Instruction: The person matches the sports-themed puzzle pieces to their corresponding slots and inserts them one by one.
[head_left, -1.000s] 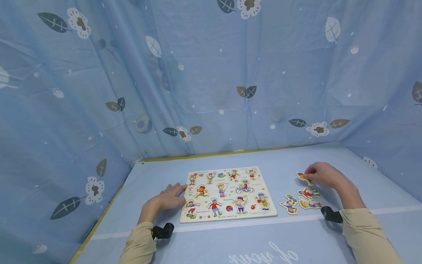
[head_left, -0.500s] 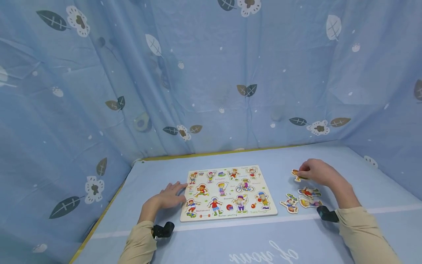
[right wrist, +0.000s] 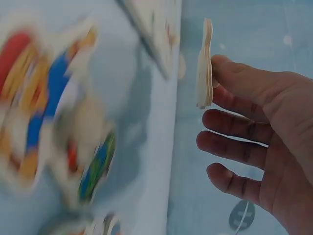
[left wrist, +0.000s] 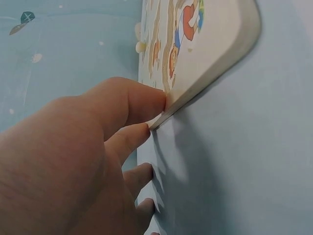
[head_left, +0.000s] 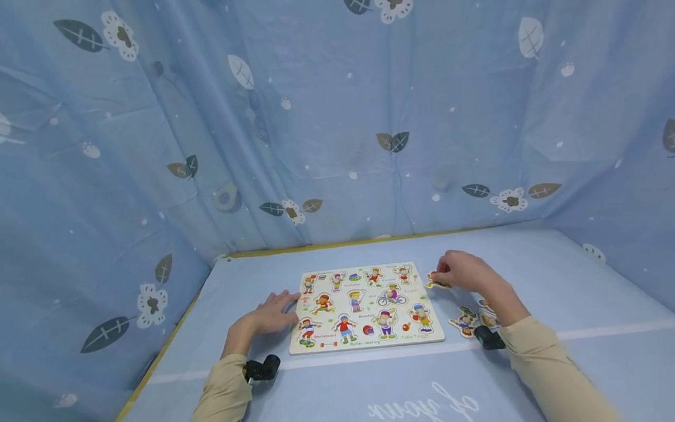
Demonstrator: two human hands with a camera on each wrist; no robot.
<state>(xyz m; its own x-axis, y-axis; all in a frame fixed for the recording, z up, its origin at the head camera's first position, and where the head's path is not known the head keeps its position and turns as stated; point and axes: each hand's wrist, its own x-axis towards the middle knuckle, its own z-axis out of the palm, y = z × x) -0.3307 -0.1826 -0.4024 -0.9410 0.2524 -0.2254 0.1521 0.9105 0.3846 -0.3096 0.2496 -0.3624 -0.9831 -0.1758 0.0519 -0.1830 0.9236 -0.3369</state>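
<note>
A wooden peg puzzle board [head_left: 437, 337] with cartoon sports figures lies on the table. My left hand [head_left: 270, 313] rests at its left edge, fingers spread. In the left wrist view the thumb [left wrist: 154, 100] and forefinger touch the board's edge, while the other fingertips are down on the table. My right hand [head_left: 468, 272] pinches a figure-shaped puzzle piece [head_left: 435, 281] between thumb and forefinger, beside the board's upper right side. The right wrist view shows that piece [right wrist: 204, 68] edge-on, its printed face hidden; the other fingers are loosely bent below it.
Loose puzzle pieces [head_left: 465, 322] lie right of the board, under and beside my right forearm, partly covered by it. A blue patterned curtain [head_left: 337, 117] hangs behind the table. Each wrist wears a small black camera [head_left: 262, 368].
My right hand has moved left with the pinched puzzle piece, from above the loose pieces to beside the board. My left hand has stayed at the board's edge.
</note>
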